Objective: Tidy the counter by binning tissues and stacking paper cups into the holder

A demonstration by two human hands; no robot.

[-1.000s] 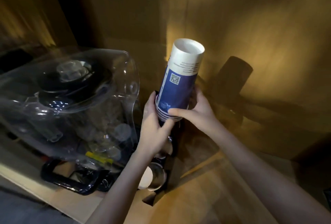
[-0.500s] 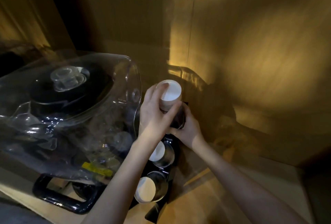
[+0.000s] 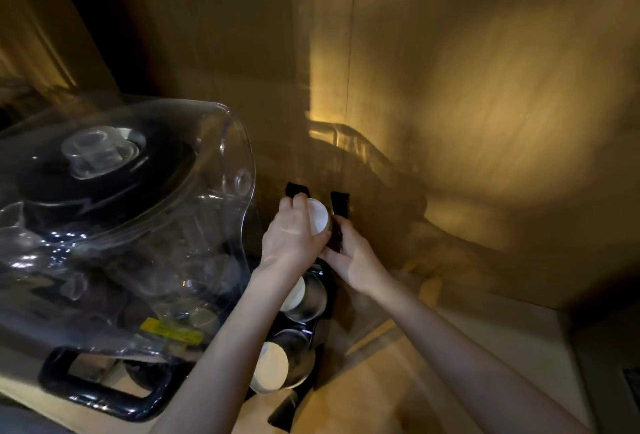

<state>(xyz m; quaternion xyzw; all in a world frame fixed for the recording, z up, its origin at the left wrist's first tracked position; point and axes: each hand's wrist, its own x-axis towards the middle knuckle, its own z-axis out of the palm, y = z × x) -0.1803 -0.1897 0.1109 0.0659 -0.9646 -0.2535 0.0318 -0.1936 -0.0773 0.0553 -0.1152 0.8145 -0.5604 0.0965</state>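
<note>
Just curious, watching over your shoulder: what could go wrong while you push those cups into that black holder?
The left hand presses the cup stack down while the right hand steadies the black holder; a crooked push might jam or crush the cups. The left forearm sits close to the clear dispenser and could bump it. The light is dim, so alignment is hard to judge.

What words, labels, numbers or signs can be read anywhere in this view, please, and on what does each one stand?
None can be read.
Yellow sticker low on the clear plastic cover: dark marks only, too blurred to read.
Stack of paper cups between the left hand and right hand: only the white end shows, with no print visible.
Two other cup ends in the black holder: plain white.
</note>
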